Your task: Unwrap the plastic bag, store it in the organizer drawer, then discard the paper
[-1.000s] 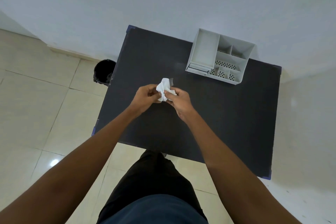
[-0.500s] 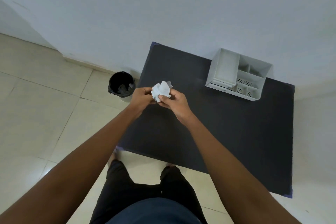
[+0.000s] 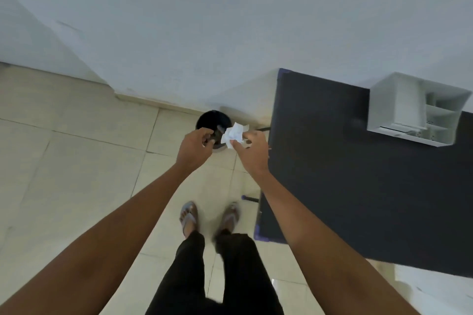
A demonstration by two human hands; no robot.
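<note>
My right hand [image 3: 252, 152] pinches a crumpled white paper [image 3: 234, 133] at the right rim of a black round bin [image 3: 208, 120] that stands on the floor. My left hand [image 3: 195, 146] hovers over the bin's near side, fingers curled and apart, holding nothing, a short gap away from the paper. The white organizer [image 3: 399, 102] with its compartments and bottom drawer sits at the back of the dark table [image 3: 358, 174], far right. No plastic bag shows.
Beige tiled floor [image 3: 76, 161] lies left of the table, with a white wall [image 3: 179, 33] behind the bin. My feet in sandals [image 3: 189, 217] stand beside the table's left edge, by a table leg's foot [image 3: 250, 198].
I have turned and stepped left from the table toward the bin. Both hands moved with the paper over the bin, and my left hand has let go of it.
</note>
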